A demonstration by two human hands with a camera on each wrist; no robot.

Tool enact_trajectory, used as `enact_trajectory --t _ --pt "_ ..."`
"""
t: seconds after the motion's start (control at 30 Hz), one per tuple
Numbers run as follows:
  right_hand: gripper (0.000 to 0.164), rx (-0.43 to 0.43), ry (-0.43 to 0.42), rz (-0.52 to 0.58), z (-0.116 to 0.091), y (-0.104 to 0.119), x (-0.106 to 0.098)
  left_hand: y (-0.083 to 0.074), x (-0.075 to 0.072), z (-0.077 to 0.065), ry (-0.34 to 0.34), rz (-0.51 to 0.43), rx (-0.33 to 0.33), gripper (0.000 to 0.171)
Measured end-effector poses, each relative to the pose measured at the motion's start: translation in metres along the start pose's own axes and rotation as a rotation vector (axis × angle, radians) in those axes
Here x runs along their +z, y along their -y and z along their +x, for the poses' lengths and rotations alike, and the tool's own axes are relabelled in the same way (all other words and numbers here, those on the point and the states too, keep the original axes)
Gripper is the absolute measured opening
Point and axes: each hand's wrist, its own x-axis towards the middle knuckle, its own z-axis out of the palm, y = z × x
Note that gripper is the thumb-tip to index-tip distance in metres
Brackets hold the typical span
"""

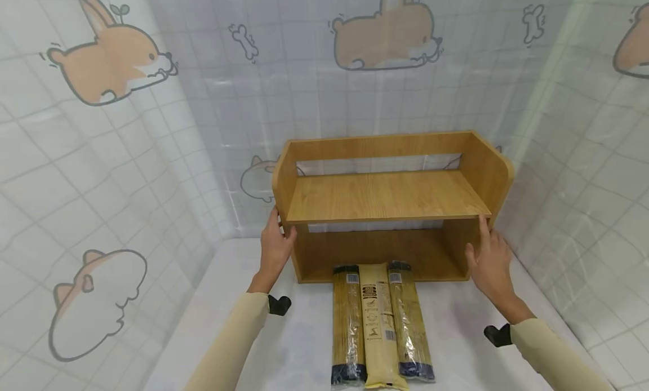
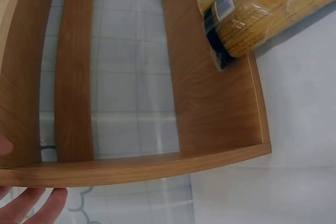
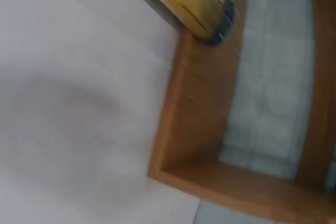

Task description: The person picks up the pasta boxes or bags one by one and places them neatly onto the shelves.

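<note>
A two-tier wooden shelf (image 1: pixel 385 196) stands against the back wall. My left hand (image 1: pixel 276 247) grips its left side panel, thumb on the inner side and fingers (image 2: pixel 50 208) outside, as the left wrist view shows. At the front right, my right hand (image 1: pixel 492 264) touches the end of the middle board with an extended index finger, thumb held apart. Three long packs, apparently dried noodles, lie side by side with their far ends in the lower tier: a clear one (image 1: pixel 347 323), a printed cream one (image 1: pixel 375 329) and another clear one (image 1: pixel 409 323). The right wrist view is blurred and shows no hand.
A white tabletop (image 1: pixel 299 340) supports the shelf and packs. Tiled-pattern sheeting (image 1: pixel 228 98) with cartoon dogs encloses the back and both sides; the right sheeting (image 1: pixel 583 239) comes close to my right hand. A black band (image 1: pixel 280 305) is at my left wrist.
</note>
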Motion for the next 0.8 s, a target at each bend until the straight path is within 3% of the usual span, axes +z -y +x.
enact_trajectory --t 0.23,0.5,0.8 --pt "0.089 0.020 0.087 -0.017 -0.036 0.025 0.021 0.005 0.003 0.005 -0.012 0.073 0.013 0.056" --pt "0.088 -0.014 0.220 -0.050 -0.064 0.044 0.045 0.010 0.005 0.016 0.043 0.203 -0.100 0.053" --pt "0.077 0.025 0.368 -0.030 -0.085 0.057 0.066 0.014 0.005 0.022 0.074 0.230 -0.053 0.045"
